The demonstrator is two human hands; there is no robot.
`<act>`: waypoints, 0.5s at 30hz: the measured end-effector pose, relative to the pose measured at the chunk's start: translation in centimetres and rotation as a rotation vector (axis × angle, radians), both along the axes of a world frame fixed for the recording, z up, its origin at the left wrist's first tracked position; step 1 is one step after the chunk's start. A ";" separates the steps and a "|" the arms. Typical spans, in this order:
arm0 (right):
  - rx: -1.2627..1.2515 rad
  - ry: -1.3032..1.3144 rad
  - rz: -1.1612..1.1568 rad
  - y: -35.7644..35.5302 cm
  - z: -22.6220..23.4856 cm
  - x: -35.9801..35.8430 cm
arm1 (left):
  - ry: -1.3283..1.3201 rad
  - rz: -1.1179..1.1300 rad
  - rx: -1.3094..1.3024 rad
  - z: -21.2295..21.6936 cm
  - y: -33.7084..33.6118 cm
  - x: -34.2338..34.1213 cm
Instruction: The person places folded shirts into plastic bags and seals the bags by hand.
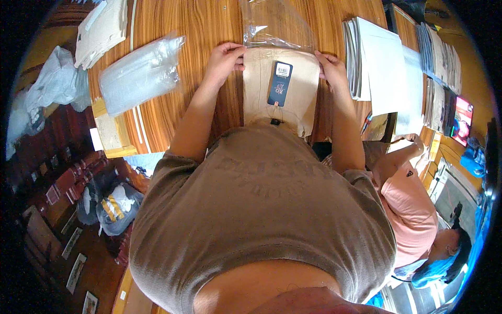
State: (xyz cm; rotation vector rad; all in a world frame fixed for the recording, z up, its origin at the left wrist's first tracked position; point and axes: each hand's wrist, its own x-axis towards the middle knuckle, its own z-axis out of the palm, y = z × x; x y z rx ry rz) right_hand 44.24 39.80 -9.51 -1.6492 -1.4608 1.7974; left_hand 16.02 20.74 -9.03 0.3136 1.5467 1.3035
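A folded beige garment (295,89) lies on the wooden table (198,31) right in front of me, with a dark blue hang tag (280,83) on top. My left hand (226,57) grips its far left corner and my right hand (330,68) grips its far right corner. A clear plastic bag (274,23) lies open just beyond the garment's far edge, touching it.
A stack of clear bags (138,73) lies to the left, folded beige garments (102,29) at the far left. Stacks of white card sheets (376,63) stand on the right. A person in a pink shirt (413,204) sits at the lower right.
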 end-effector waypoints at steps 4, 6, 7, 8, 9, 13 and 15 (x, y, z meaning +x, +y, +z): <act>-0.051 0.080 0.020 -1.1 -0.1 1.5 | 0.028 0.008 -0.019 -0.8 0.3 0.1; -0.023 0.102 0.021 -1.6 0.5 1.9 | 0.033 0.007 -0.020 -0.9 0.0 0.2; -0.007 0.133 0.000 -2.2 1.3 1.8 | 0.038 0.000 -0.022 -0.9 -0.2 0.3; 0.010 0.163 -0.022 -2.7 1.9 1.8 | 0.041 0.003 -0.007 -1.0 -0.5 0.4; 0.025 0.168 0.006 -3.2 2.2 1.8 | 0.044 0.007 0.009 -1.2 -0.9 0.3; 0.194 0.066 0.173 -4.2 2.3 2.9 | 0.300 -0.156 -0.054 0.4 -1.7 0.1; 0.278 -0.009 0.252 -4.3 2.1 3.8 | 0.405 -0.232 0.031 -0.4 -2.5 -0.1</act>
